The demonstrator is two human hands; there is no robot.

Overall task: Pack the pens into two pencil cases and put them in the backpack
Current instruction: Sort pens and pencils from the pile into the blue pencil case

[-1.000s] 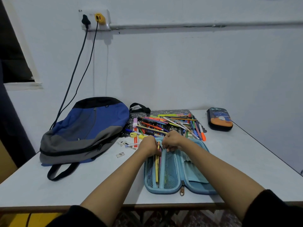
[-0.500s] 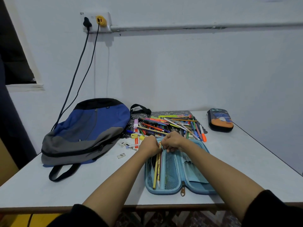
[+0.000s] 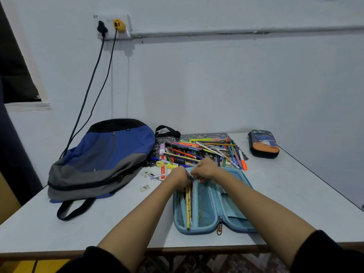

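the light blue pencil case (image 3: 213,223) lies opened flat at the near middle of the surface (image 3: 98,223), its zipper pull (image 3: 219,229) hanging at the near edge. a bundle of pens (image 3: 188,207), a yellow pencil among them, stands lengthwise in the left mesh pocket with the upper ends poking out toward the far side. the right hand (image 3: 204,170) is over those upper ends, its fingers clenched and pinching them. the left hand (image 3: 180,179) sits just beside it, touching it, with fingers curled at the pocket's mouth; whether they clasp the pens or the pocket edge cannot be told. just beyond the hands a loose pile of pens (image 3: 199,150) lies in many colours on a dark patterned mat (image 3: 202,135), with an orange marker (image 3: 243,163) at its right edge and a ruler (image 3: 162,170) and a yellow ring-shaped item (image 3: 160,164) at its left. the second pencil case (image 3: 263,143), dark with an orange picture, lies closed at the far right, apart from the pile. the blue and grey backpack (image 3: 102,158) lies on its side to the left, one strap trailing toward the near edge. two black cables (image 3: 92,89) run up the wall to a socket (image 3: 113,26).
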